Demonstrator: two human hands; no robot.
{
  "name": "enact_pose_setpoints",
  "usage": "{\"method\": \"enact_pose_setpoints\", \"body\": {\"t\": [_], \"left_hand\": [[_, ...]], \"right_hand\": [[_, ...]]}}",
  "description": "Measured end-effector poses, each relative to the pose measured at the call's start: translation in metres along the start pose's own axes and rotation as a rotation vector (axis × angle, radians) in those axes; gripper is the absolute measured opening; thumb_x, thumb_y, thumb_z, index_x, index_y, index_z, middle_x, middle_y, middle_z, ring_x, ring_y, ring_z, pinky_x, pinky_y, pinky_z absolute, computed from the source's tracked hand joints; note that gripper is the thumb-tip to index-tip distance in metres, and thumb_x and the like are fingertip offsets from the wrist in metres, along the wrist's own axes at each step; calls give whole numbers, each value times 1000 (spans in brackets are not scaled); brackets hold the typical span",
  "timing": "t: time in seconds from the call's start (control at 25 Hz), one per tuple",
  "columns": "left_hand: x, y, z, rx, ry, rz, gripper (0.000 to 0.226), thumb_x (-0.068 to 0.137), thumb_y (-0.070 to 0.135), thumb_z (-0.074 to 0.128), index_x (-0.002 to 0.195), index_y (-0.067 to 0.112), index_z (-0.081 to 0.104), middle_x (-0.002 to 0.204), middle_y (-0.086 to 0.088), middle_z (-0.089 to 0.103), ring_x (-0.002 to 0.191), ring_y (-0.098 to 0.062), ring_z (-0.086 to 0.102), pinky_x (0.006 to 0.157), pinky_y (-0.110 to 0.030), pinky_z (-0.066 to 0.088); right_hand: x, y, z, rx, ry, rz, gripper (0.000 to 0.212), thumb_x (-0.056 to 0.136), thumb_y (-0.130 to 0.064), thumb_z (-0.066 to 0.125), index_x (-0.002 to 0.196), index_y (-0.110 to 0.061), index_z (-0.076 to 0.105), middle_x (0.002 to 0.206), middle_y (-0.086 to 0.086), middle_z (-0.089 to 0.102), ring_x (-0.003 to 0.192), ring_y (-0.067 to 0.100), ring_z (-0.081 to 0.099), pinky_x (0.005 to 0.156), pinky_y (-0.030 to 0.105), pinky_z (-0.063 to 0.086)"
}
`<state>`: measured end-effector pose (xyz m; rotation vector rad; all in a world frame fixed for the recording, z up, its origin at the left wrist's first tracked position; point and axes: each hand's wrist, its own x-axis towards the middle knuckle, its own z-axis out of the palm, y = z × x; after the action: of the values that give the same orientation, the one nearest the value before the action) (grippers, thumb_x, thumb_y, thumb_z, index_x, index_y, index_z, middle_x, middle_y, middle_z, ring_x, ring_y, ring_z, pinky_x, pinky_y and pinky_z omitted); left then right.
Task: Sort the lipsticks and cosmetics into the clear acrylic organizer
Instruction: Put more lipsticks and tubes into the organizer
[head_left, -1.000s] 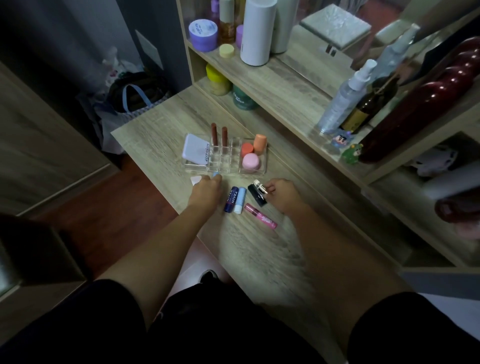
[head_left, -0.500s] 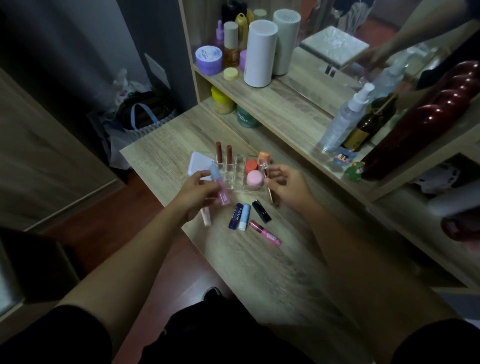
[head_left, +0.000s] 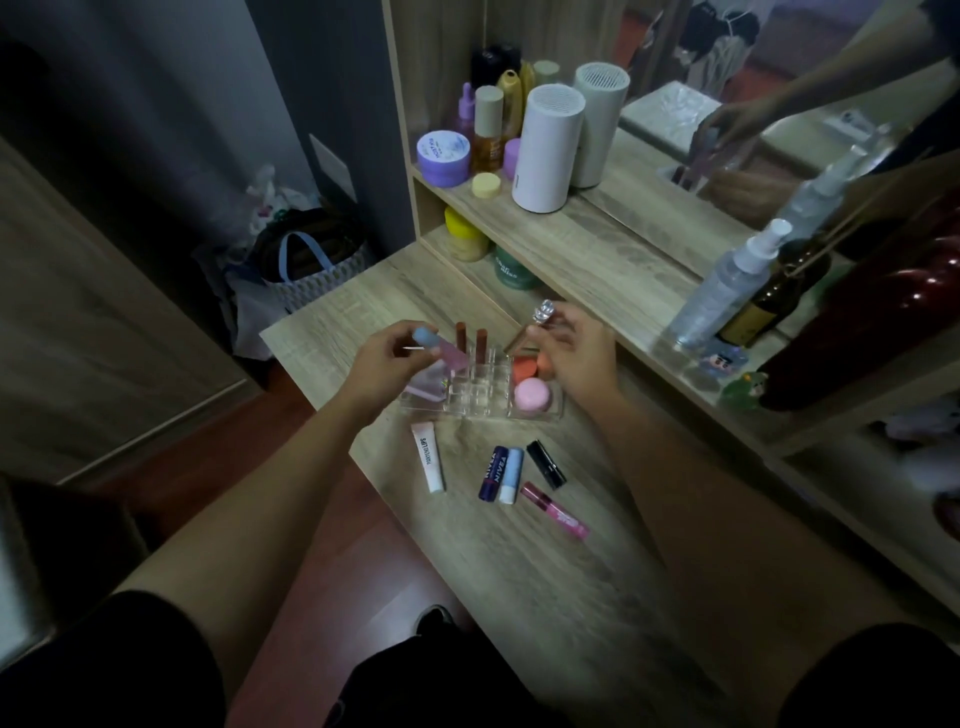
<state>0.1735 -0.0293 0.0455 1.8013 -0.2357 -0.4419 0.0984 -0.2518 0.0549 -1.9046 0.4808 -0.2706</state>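
Observation:
The clear acrylic organizer (head_left: 555, 410) sits mid-table, holding two brown lipsticks (head_left: 470, 340), orange sponges (head_left: 524, 369), a pink puff (head_left: 532, 393) and a white compact (head_left: 423, 387). My left hand (head_left: 387, 366) grips a pink tube with a blue cap (head_left: 441, 351) over the organizer's left side. My right hand (head_left: 576, 353) holds a slim lipstick with a silver cap (head_left: 540, 314) above its right side. On the table in front lie a white tube (head_left: 429, 457), two Nivea lip balms (head_left: 500, 474), a black lipstick (head_left: 546, 464) and a pink lip gloss (head_left: 555, 511).
A shelf behind carries a white cylinder (head_left: 548, 148), a purple jar (head_left: 444, 157), bottles and a spray bottle (head_left: 727, 286). A yellow-lidded jar (head_left: 466, 234) and a green jar (head_left: 514, 270) stand below it. A mirror (head_left: 779, 104) backs the shelf. A bag (head_left: 306, 265) sits on the floor left.
Both hands picked an item off the table and lifted it over the organizer. The white tube now lies uncovered at the left.

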Motion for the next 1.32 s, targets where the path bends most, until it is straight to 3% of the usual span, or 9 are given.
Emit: {"method": "enact_pose_setpoints", "body": {"t": [0.12, 0.2, 0.36, 0.52, 0.72, 0.84, 0.96, 1.2, 1.32], "left_hand": [[8, -5, 4, 226, -38, 43, 24, 83, 7, 67, 106, 11, 66, 103, -15, 70, 89, -24, 67, 82, -35, 53], [11, -7, 6, 309, -55, 61, 26, 82, 8, 68, 107, 12, 66, 106, -13, 70, 90, -23, 68, 81, -35, 53], [16, -13, 9, 464, -106, 131, 26, 81, 10, 68, 107, 15, 66, 107, -8, 68, 90, -17, 66, 75, -18, 47], [19, -18, 12, 530, -133, 156, 24, 84, 15, 66, 108, 13, 66, 103, -14, 61, 89, -20, 61, 83, -28, 47], [19, -18, 22, 678, -168, 261, 30, 86, 14, 64, 114, 6, 60, 101, -18, 61, 90, -25, 56, 78, -30, 41], [18, -17, 25, 626, -110, 237, 24, 85, 10, 63, 107, 3, 55, 94, -19, 65, 84, -28, 61, 76, -39, 49], [19, -16, 30, 657, -86, 243, 16, 84, 8, 63, 97, 1, 57, 89, -20, 66, 82, -30, 61, 71, -33, 46], [21, -20, 29, 606, -49, 221, 23, 82, 4, 64, 105, 2, 57, 98, -21, 67, 89, -31, 64, 81, -45, 54], [22, -22, 29, 605, -48, 202, 25, 81, 5, 66, 104, 3, 57, 97, -20, 67, 88, -30, 65, 81, -43, 55]], "right_hand": [[4, 8, 8, -86, 7, -9, 34, 82, -13, 68, 115, -11, 62, 102, 6, 72, 74, -9, 59, 65, 2, 50], [6, 12, 12, -129, -2, 3, 33, 82, -16, 69, 114, -11, 63, 103, 6, 73, 75, -5, 59, 59, -1, 47], [7, 17, 18, -185, -51, -4, 33, 83, -13, 68, 116, -10, 62, 105, 8, 72, 82, 3, 61, 60, 1, 43], [6, 16, 26, -277, -134, -86, 31, 86, -11, 65, 116, -6, 62, 109, 14, 70, 93, 16, 66, 82, 21, 51], [9, 19, 35, -315, -117, -26, 31, 87, -12, 63, 117, -7, 61, 111, 13, 69, 95, 17, 64, 88, 30, 51], [9, 19, 38, -269, -97, 10, 31, 87, -8, 62, 117, -7, 59, 111, 13, 69, 94, 13, 63, 87, 26, 49], [12, 19, 39, -294, -100, 9, 31, 87, -11, 63, 117, -7, 59, 112, 14, 68, 97, 16, 64, 84, 26, 49], [15, 21, 36, -297, -140, 2, 30, 85, -10, 64, 115, -10, 60, 112, 11, 69, 97, 16, 64, 84, 27, 48], [15, 22, 35, -280, -151, 15, 31, 85, -10, 64, 116, -10, 59, 114, 10, 68, 97, 14, 62, 85, 24, 46]]}}
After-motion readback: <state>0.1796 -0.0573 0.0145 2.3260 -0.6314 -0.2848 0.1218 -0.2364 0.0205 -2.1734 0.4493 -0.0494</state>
